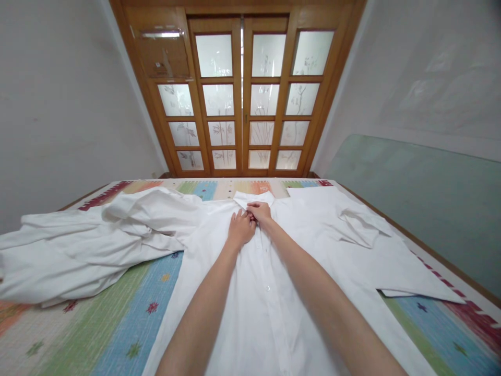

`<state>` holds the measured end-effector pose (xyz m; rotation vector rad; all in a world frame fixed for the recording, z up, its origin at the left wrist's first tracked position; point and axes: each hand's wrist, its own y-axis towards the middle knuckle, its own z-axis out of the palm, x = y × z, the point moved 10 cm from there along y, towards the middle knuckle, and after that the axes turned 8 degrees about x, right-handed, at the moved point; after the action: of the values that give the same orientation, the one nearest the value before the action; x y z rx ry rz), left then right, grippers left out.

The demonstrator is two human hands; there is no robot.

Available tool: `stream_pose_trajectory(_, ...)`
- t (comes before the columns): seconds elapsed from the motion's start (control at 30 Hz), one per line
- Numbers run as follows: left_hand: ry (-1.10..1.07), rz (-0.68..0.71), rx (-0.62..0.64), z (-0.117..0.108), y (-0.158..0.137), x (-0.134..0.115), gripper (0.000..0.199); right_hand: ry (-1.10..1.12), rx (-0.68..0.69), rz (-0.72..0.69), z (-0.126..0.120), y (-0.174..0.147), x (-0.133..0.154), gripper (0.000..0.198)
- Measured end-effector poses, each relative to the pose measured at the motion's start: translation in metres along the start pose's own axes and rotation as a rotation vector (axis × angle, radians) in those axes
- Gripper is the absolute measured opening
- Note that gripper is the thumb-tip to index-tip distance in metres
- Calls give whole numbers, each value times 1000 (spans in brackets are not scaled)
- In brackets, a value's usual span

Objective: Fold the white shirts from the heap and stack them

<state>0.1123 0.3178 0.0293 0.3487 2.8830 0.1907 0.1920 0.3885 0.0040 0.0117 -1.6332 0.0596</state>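
A white button-up shirt (258, 297) lies spread front side up, its collar (254, 197) at the far end and a row of buttons down the middle. My left hand (241, 228) is on the front placket just below the collar, with its fingertips pinched at the cloth edge. Right beside it, touching it, my right hand (259, 211) pinches the same placket close to the collar. The button or buttonhole between the fingertips is hidden.
Crumpled white cloth (86, 256) lies to the left. White fabric with folded sleeves (360, 224) spreads at the right. Underneath is a striped, patterned cover (133, 313). A pale green panel (422, 203) stands along the right edge; wooden glazed doors (245, 94) stand beyond.
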Motion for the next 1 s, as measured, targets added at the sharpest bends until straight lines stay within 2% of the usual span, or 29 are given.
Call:
stream_pose_trajectory(0.07, 0, -83, -25, -5, -1, 8, 35, -44, 0, -47, -7, 0, 8, 13)
stream_pose_trajectory(0.17, -1, -206, -27, -6, -2, 20, 31, -166, -112, -150, -34, -1, 24, 20)
stream_pose_trajectory(0.27, 8, -159, -27, -4, 1, 16, 29, -417, -195, -271, -55, -4, 40, 26)
stream_pose_trajectory(0.33, 17, -64, -15, 0, 3, 8, 31, -630, -124, -350, -52, -4, 45, 27)
stream_pose_trajectory(0.4, 23, 13, 23, 6, 4, 2, 36, -814, 9, -407, -40, -2, 44, 32)
stream_pose_trajectory(0.47, 23, 40, 72, 12, 5, 2, 42, -944, 127, -440, -28, -1, 41, 37)
stream_pose_trajectory(0.57, 20, 42, 125, 18, 6, 4, 47, -1053, 208, -426, -18, 4, 37, 42)
stream_pose_trajectory(0.77, -26, 16, 67, 12, 7, 7, 41, -1088, 194, -373, -13, 17, 36, 46)
stream_pose_trajectory(0.87, -55, 10, 33, 8, 8, 9, 36, -1005, 153, -435, -15, 20, 41, 40)
stream_pose_trajectory(1.0, -125, -25, 53, 8, 10, 16, 38, -833, 68, -469, -26, 25, 44, 29)
